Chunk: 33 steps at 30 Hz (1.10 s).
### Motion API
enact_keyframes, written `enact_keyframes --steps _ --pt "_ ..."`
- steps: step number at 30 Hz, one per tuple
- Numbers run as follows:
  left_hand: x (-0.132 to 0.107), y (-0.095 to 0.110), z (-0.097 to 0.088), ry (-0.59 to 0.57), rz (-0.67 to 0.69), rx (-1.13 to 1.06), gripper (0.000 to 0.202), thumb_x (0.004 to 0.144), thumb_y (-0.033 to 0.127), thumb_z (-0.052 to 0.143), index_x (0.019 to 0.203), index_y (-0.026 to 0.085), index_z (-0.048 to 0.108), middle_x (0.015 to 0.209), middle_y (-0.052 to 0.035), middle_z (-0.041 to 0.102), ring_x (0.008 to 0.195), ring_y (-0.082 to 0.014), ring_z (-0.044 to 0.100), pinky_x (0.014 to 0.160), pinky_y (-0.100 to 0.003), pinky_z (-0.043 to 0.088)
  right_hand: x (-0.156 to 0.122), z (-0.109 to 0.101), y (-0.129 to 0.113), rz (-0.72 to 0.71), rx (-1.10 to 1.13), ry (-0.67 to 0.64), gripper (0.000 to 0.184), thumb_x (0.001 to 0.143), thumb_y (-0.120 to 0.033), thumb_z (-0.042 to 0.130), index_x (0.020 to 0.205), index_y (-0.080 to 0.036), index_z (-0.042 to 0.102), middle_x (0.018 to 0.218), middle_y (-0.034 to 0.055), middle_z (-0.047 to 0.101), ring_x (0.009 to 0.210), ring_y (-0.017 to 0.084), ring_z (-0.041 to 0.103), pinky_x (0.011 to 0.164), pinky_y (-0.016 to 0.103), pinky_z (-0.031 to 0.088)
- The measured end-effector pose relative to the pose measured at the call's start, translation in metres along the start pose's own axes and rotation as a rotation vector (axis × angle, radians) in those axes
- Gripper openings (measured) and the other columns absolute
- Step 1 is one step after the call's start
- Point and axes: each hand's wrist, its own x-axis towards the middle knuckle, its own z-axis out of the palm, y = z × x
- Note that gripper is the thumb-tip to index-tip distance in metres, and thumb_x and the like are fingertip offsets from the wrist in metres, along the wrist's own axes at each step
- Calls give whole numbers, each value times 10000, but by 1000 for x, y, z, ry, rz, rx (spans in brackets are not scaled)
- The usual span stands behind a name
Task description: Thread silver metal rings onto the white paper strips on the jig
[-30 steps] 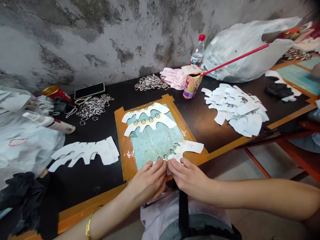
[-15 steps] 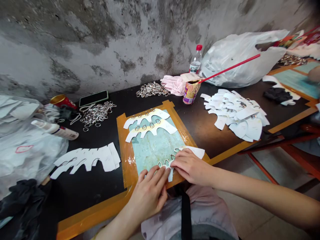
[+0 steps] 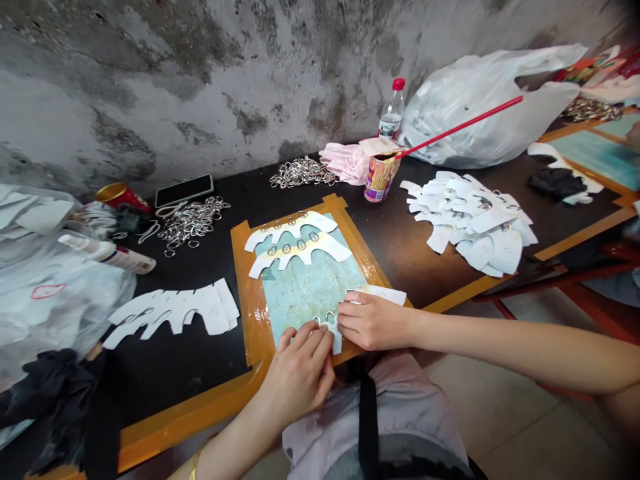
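A white scalloped strip (image 3: 387,294) lies at the near edge of the blue-green work sheet (image 3: 313,290), under both my hands. Metal rings (image 3: 331,317) stand along its edge; some are covered by my fingers. My left hand (image 3: 303,367) presses its closed fingertips on the strip's left end. My right hand (image 3: 373,322) has its fingers curled over the strip's middle, and its thumb is hidden. Farther up the sheet lie two more scalloped strips, an upper strip (image 3: 320,220) and a lower strip (image 3: 327,247), each with several rings along its yellowish edge.
Left of the sheet are overlapping strips (image 3: 213,313), loose rings (image 3: 193,221), a white bottle (image 3: 113,254) and a phone (image 3: 184,191). A paper cup (image 3: 379,180) with a red stick, a pile of white pieces (image 3: 473,213) and a plastic bag (image 3: 465,120) stand right.
My right hand has shifted slightly left along the strip and covers more of its rings. My left hand stays at the strip's left end. The view has tilted a little.
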Motion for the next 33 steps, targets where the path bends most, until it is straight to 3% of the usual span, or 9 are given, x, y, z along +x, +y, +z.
enact_keyframes --steps 3,7,14,16,19,21,28,33 --pt "1 -1 -1 -16 16 2 233 877 173 475 1079 149 586 946 -66 683 1078 -259 558 864 -386 315 3 3 8 -20 4 -19 264 964 -114 416 791 -134 613 734 37 588 788 182 500 842 356 328" --pt "2 -2 -4 -20 10 -10 304 879 176 481 1168 140 568 946 -61 681 1057 -255 564 852 -384 314 1 9 11 127 105 -48 268 989 -196 407 788 -153 578 771 32 585 822 178 493 868 352 321" --pt "1 -3 0 5 38 59 407 898 200 488 1302 183 531 1065 -44 696 1068 -234 566 877 -384 308 -7 2 12 81 133 -59 265 989 -146 397 845 -143 620 825 35 611 893 177 506 916 342 309" --pt "-1 -1 3 9 54 117 434 899 208 494 1332 176 510 1120 -48 690 1089 -230 560 891 -381 312 -9 -5 15 216 221 -32 247 988 -188 431 869 -158 646 838 33 628 912 180 506 903 345 314" --pt "-3 3 7 9 70 216 457 899 212 487 1348 130 492 1149 -72 683 1102 -233 552 899 -376 322 -9 -11 16 547 381 38 206 964 -284 512 908 -188 685 858 28 646 900 178 509 848 332 328" --pt "-3 5 8 10 83 260 449 896 208 479 1333 109 505 1137 -85 686 1096 -238 554 898 -376 327 -7 -10 12 663 464 36 201 946 -310 546 895 -195 702 824 24 642 866 171 511 817 320 330" --pt "-4 5 6 9 86 264 439 882 214 491 1307 114 531 1140 -82 685 1088 -237 565 914 -380 334 5 8 -5 697 550 -56 138 895 -309 630 855 -220 728 773 16 634 830 173 507 760 318 296" --pt "-6 3 6 -7 88 230 443 875 220 499 1305 121 537 1194 -90 670 1113 -243 559 933 -384 327 10 1 0 695 491 -142 144 869 -290 658 780 -191 712 763 28 657 846 192 532 750 329 290"
